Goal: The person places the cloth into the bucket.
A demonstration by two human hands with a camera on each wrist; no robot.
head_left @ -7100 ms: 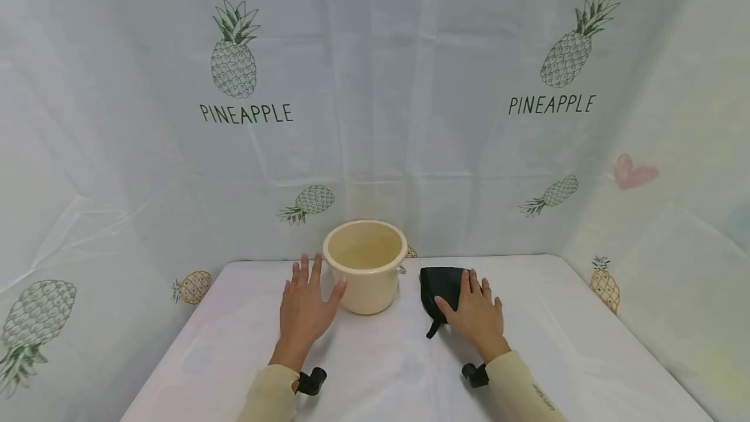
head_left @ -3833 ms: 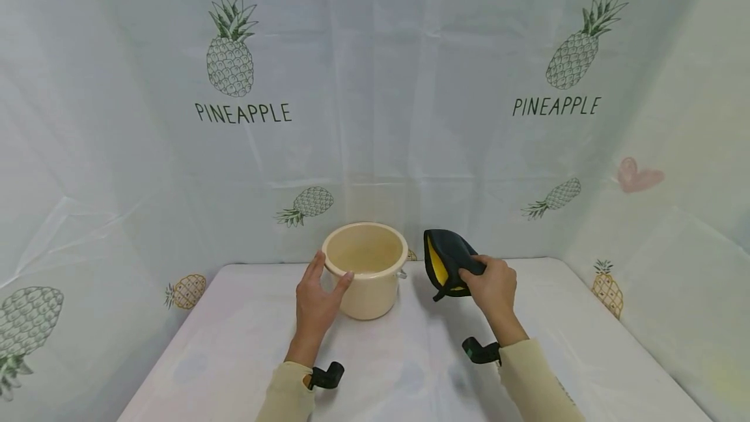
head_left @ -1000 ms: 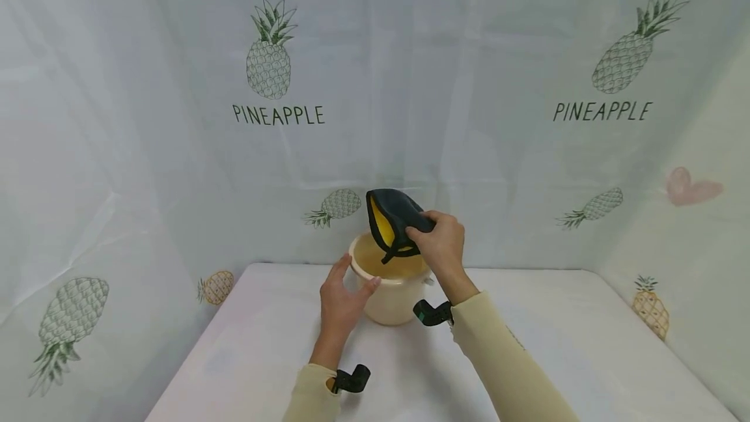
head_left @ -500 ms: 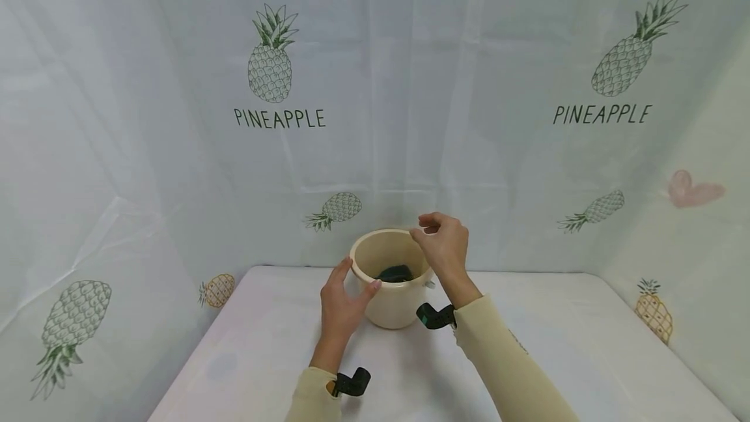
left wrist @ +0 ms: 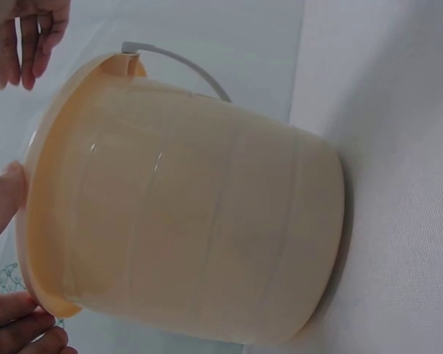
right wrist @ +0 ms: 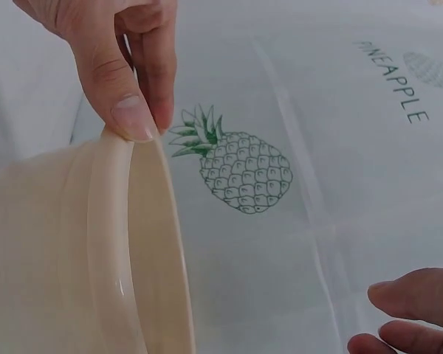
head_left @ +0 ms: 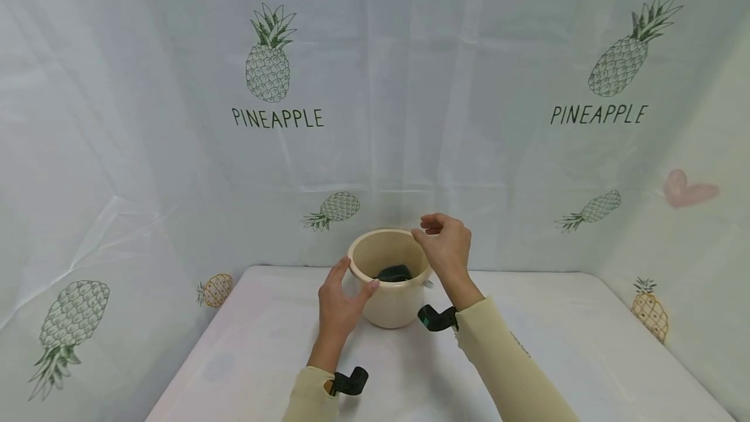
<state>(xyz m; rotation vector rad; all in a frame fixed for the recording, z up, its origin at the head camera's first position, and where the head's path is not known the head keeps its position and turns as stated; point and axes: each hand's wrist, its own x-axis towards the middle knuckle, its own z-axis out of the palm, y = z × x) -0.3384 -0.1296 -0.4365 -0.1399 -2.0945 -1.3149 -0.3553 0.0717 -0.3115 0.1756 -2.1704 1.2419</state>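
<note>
A cream plastic bucket stands upright near the back of the table. Inside it lies a dark pouch, mostly hidden by the bucket's front wall. My left hand holds the bucket by its near left rim, thumb at the front and fingers around the side; the left wrist view shows the thumb right at the rim. Above the bucket's right rim hovers my right hand, fingers loosely bent and holding nothing. In the right wrist view, its fingertips are apart from the bucket.
A white cloth covers the table. Close behind the bucket hangs a pineapple-print curtain, which continues along both sides. The bucket's grey handle hangs at its right side.
My right hand lifted the pouch off the table, carried it left over the bucket and let it drop in. My left hand closed on the bucket's rim. The last half second is nearly still.
</note>
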